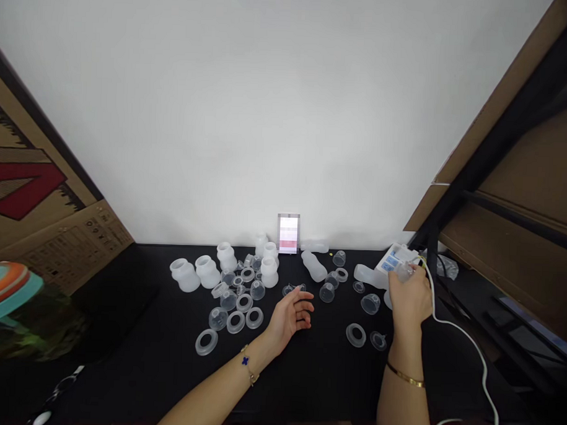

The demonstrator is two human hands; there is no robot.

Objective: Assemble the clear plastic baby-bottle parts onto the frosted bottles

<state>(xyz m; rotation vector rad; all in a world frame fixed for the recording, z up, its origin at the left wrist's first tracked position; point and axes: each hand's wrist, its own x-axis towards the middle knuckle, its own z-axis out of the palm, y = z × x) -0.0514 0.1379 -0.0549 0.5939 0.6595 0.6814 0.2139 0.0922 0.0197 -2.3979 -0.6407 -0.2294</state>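
My left hand (289, 318) hovers over the middle of the black table, palm turned to the right, its fingers loosely bent and apart with nothing in them. Just beyond its fingertips lie small clear parts (289, 290), partly covered by the hand. At the right, my right hand (411, 294) is closed around a clear plastic cap (405, 270), mostly hidden by the fingers. Beside that hand are a frosted bottle (365, 275) on its side and a clear dome cap (370, 303). Nearer me lie a translucent ring (356, 334) and a clear disc with a tab (378, 340).
White bottle bodies (184, 275) stand at the left, among several rings (235, 322) and dome caps (218, 319). A phone (288, 234) leans on the wall. A white power strip (396, 257) and cable (469, 340) are at the right. A teal-lidded jar (11, 296) stands left.
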